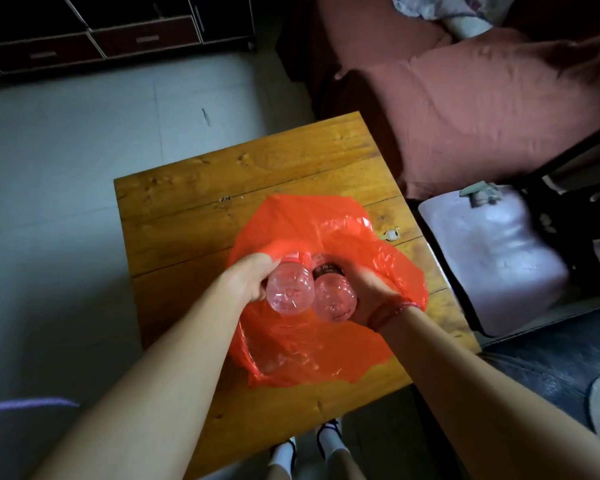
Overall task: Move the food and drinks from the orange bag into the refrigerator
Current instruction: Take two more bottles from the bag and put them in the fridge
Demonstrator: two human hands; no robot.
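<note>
Head view (only one). Step in hand, as I read it: lifting two drinks out of the orange bag (326, 230), which lies slumped open on the wooden table (222, 188).

- Left hand (246, 277) grips a clear red-label bottle (290, 289).
- Right hand (374, 296) grips a clear dark-label bottle (334, 299).
- Both bottles are over the bag's middle, side by side & touching. Bases tip up toward the camera, necks point down into the bag.
- Caps are hidden, so can't tell if they're sealed.

Doing it well, imo:
- Bring both straight up & clear of the plastic so the thin film doesn't snag and drag the bag off the table.
- Smooth plastic may be slippery, so hold mid-body w/ a full wrap, not at the base.
- Turn them upright before walking, in case a cap is loose.
- Check the bag's near part. There's a shiny crinkle there; can't tell if it's another item or just film.
- Fridge isn't in view, so a door will need a free hand. Prob. tuck both bottles into one arm or set one down first.

Pose:
- Both forearms come in from the bag's near side and converge over it.
- Left wrist is about straight, fingers curled round the bottle w/ tips hidden behind it.
- Right hand cups its bottle from the bag's right side.
- A red cord (395, 311) sits on the right wrist.
</note>
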